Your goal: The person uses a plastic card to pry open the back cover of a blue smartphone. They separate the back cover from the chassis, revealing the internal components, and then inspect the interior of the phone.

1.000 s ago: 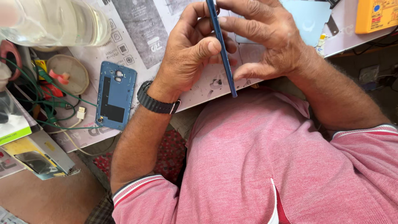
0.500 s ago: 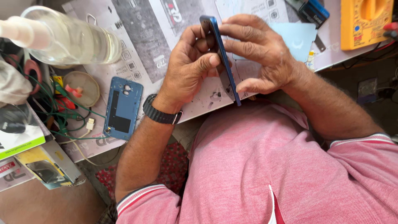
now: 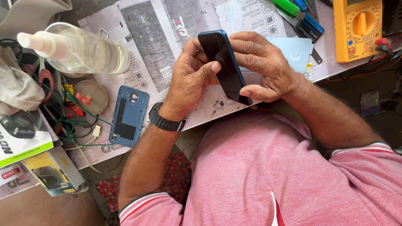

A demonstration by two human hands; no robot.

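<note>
Both hands grip dark phone (image 3: 224, 62) (tilted): left hand (image 3: 190, 79) fingers curled, right hand (image 3: 261, 67) fingers wrapped over.

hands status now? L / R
Left hand: closed on the dark blue phone, thumb pressing its face.
Right hand: closed on the same phone, gripping its edge.

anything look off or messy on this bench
Yes: a clear spray bottle lies tipped on its side at the left, by a tangle of green wires. A blue phone back cover lies detached, inside up. Both hands hold the dark phone.
</note>
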